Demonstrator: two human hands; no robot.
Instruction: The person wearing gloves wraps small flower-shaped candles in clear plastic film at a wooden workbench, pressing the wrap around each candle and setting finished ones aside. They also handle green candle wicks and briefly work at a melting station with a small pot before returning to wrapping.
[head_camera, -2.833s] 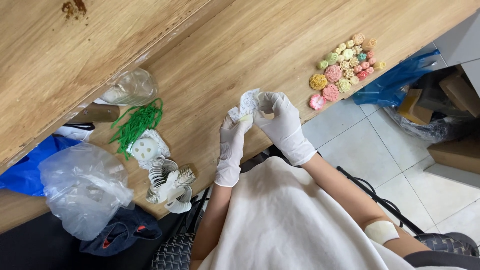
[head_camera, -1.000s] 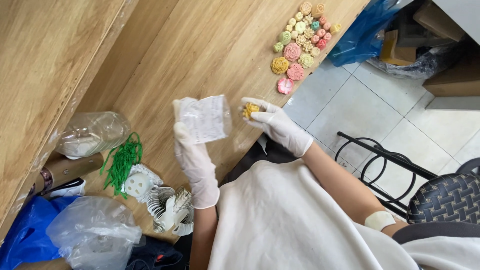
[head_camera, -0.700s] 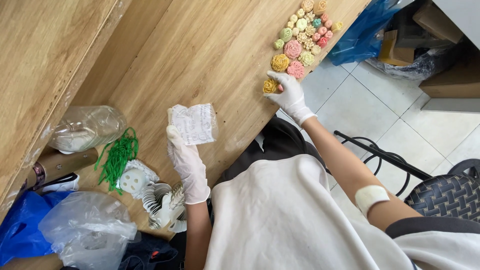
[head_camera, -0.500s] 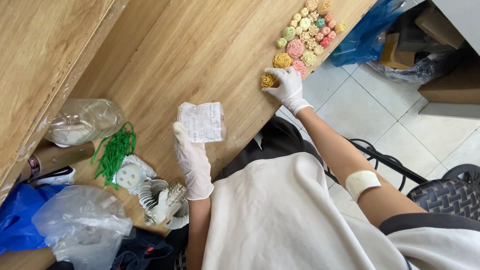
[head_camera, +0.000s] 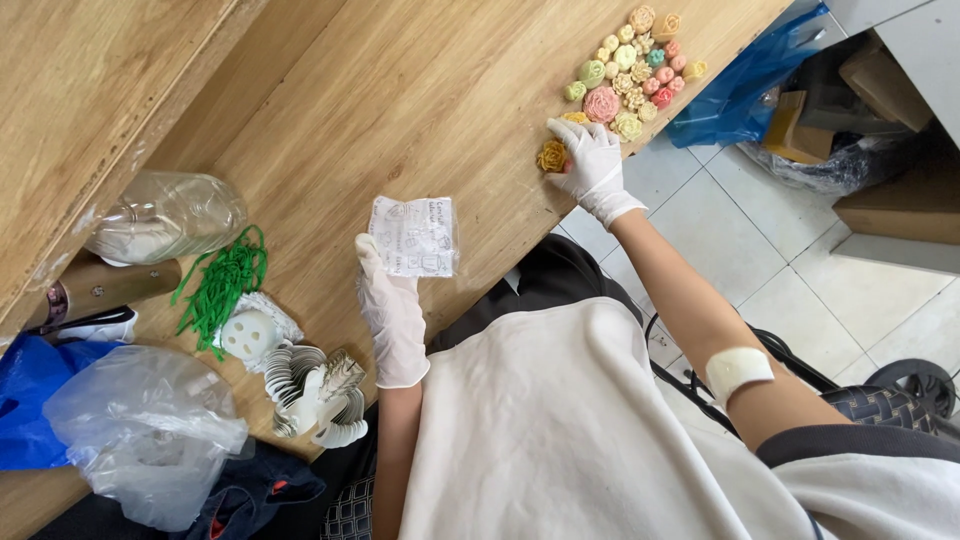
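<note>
Both my hands wear white gloves. My left hand (head_camera: 390, 300) holds up a small clear plastic bag (head_camera: 415, 236) with a printed paper inside, above the wooden table (head_camera: 400, 110). My right hand (head_camera: 590, 160) reaches out to the right and rests on a yellow flower-shaped piece (head_camera: 552, 156) at the table's near edge. That piece lies beside a cluster of several small flower shapes (head_camera: 630, 72) in pink, green, yellow and cream. A white bandage (head_camera: 738, 370) is on my right forearm.
At the left lie a bunch of green strands (head_camera: 222, 283), a white round mould (head_camera: 250, 335), a stack of white petal-shaped pieces (head_camera: 315, 395), clear plastic bags (head_camera: 145, 430) (head_camera: 170, 215) and blue plastic (head_camera: 30, 400). A blue bag (head_camera: 755, 75) and cardboard boxes (head_camera: 880, 140) sit on the tiled floor.
My right hand has carried the yellow flower piece from near the bag out to the cluster and set it down on the table. My left hand still holds the bag.
</note>
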